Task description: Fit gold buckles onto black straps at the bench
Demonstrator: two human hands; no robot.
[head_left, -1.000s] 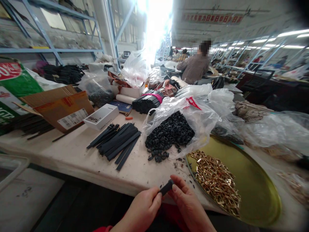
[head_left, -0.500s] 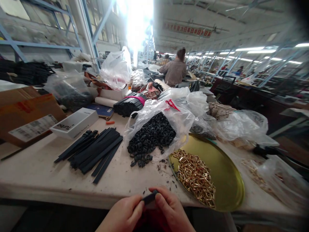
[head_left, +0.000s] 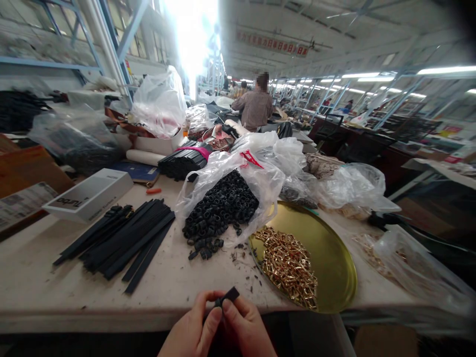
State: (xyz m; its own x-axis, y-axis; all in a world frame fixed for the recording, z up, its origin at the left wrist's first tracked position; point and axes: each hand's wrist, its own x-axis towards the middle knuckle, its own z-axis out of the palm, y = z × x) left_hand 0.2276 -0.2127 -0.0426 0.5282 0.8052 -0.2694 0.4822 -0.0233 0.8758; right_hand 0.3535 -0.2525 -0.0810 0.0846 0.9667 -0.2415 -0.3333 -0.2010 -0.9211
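Observation:
My left hand (head_left: 193, 329) and my right hand (head_left: 247, 329) meet at the bottom edge, in front of the table edge. Both pinch the same short black strap piece (head_left: 227, 296), whose end sticks up between the thumbs. On the table just beyond lie a pile of black loops (head_left: 219, 208) spilling from a clear bag, a fan of long black strips (head_left: 122, 240) to the left, and a round gold tray (head_left: 334, 263) holding a heap of gold metal fittings (head_left: 288, 265).
A white box (head_left: 87, 193) and a cardboard carton (head_left: 22, 183) sit at the left. A bundle of black strips with a pink band (head_left: 186, 161) and many plastic bags (head_left: 349, 186) crowd the back and right. A person in a brown top (head_left: 255, 106) sits further down the line.
My view has swung right and slightly down, so the table items sit further left in the frame. My hands keep their pinch on the strap piece, now lower and closer together.

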